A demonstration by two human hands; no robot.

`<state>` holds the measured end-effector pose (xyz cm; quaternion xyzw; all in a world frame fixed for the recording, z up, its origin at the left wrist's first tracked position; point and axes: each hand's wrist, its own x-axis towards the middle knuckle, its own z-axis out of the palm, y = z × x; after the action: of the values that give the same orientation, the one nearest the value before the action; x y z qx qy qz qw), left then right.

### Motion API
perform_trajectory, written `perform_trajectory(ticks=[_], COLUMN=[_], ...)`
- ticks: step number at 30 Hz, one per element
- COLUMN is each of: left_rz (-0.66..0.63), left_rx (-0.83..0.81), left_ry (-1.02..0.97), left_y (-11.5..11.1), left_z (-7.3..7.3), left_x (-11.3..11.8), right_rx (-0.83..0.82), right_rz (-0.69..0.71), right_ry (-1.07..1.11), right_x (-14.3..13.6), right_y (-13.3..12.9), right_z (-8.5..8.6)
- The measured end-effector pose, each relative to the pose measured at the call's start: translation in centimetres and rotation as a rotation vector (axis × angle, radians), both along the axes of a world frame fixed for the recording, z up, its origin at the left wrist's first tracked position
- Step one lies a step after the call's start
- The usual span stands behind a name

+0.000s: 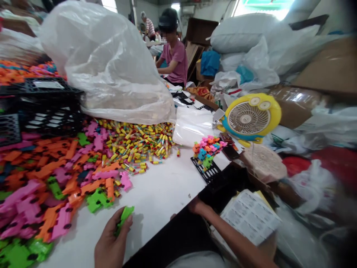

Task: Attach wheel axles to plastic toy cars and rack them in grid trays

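Observation:
My left hand (113,238) is closed round a small green toy piece (125,219) above the white table (156,193). To its left lies a heap of orange, pink and green toy cars (55,178). Behind them spreads a pile of small yellow and red tubes (139,141). My right hand (196,206) is at the table's edge, below a black plastic rack (213,174) that has small colourful toy figures (208,147) at its far end. The fingers of my right hand are mostly hidden, and what they hold, if anything, does not show.
A large clear plastic bag (111,63) stands behind the tubes, beside black crates (50,108). A yellow fan (249,119) sits at the back right. An open box holds printed sheets (251,216). A person in a pink shirt (177,61) sits farther back.

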<state>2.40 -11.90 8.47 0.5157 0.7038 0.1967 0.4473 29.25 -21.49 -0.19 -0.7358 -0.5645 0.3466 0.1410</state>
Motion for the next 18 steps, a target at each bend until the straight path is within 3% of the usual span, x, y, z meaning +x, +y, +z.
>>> perform_trajectory(ticks=[3,5,7,9,10,13,15,18], left_rz=[0.041,0.038,0.023,0.004,-0.002,-0.028,-0.049,-0.079], left_rx=[-0.004,0.004,0.026,0.059,0.085,0.167,0.202,0.229], left_ry=[-0.042,-0.063,-0.079,-0.106,-0.127,-0.189,-0.221,-0.27], left_y=[0.0,0.1,0.2,0.3,0.4,0.4,0.3,-0.3], left_z=[-0.6,-0.9,-1.2,-1.6,-1.7,-2.2,-2.4,-2.3], left_x=[-0.7,-0.8,-0.8,-0.7,-0.7,-1.1,-1.6,-2.1], right_rx=[-0.022,0.007,0.158,0.433,0.517,0.575,0.561,0.536], right_rz=[0.101,0.137,0.066,-0.164,-0.214,-0.234,-0.18,-0.102], right_ry=[0.037,0.07,0.05,-0.133,-0.222,-0.349,-0.346,-0.2], right_x=[-0.1,0.5,1.7,3.2,4.0,5.3,4.5,1.1], right_y=[-1.0,-0.3,2.3,6.1,8.1,12.1,12.6,10.7], right_z=[1.3,2.3,3.3,4.0,4.2,4.2,3.9,3.6])
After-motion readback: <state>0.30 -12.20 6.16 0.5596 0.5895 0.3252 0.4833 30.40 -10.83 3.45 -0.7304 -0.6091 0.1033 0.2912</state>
